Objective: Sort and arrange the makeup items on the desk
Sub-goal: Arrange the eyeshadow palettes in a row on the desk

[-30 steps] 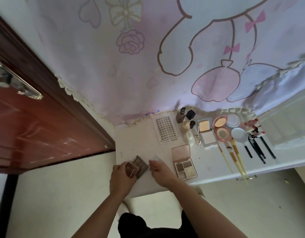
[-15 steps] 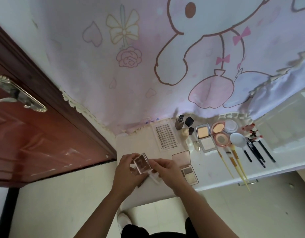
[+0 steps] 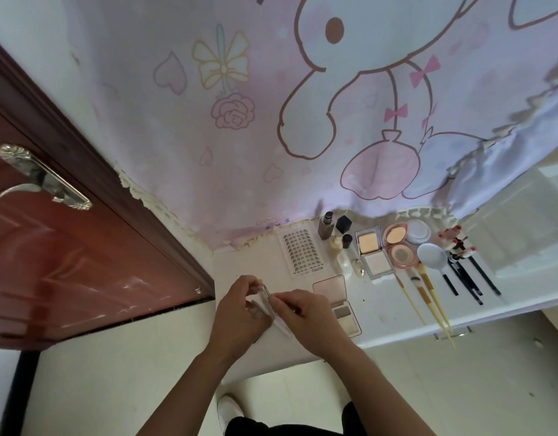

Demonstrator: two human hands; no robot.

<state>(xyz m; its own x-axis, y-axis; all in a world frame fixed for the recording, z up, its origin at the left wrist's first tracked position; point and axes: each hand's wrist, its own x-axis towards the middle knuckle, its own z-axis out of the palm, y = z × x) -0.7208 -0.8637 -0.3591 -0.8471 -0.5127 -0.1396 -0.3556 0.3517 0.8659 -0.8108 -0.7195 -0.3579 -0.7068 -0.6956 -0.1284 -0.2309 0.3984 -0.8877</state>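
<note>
Currently both hands meet over the near left part of the white worktop (image 3: 381, 313).

Left hand (image 3: 240, 313): fingers curled round a small clear-cased palette (image 3: 265, 298), which is raised off the surface and tilted on edge.

Right hand (image 3: 307, 319): fingertips pinch the same palette from its 3 o'clock side. Cannot tell whether the case is open or closed.

Just at 3 o'clock of the right hand lies an open eyeshadow palette (image 3: 343, 313), lid folded back, partly hidden by that hand.

At 1 o'clock of the hands a lash card (image 3: 303, 251) lies flat.

Further toward 2 o'clock, near the back edge:
- small bottles (image 3: 326, 228)
- a square powder compact (image 3: 372, 251), open
- a round pink compact (image 3: 400, 248), open
- yellow-handled brushes (image 3: 424, 292)
- black pencils (image 3: 464, 276)

A cartoon-print curtain (image 3: 303, 121) hangs at 12 o'clock. A brown door (image 3: 67, 262) stands at 9 o'clock.
</note>
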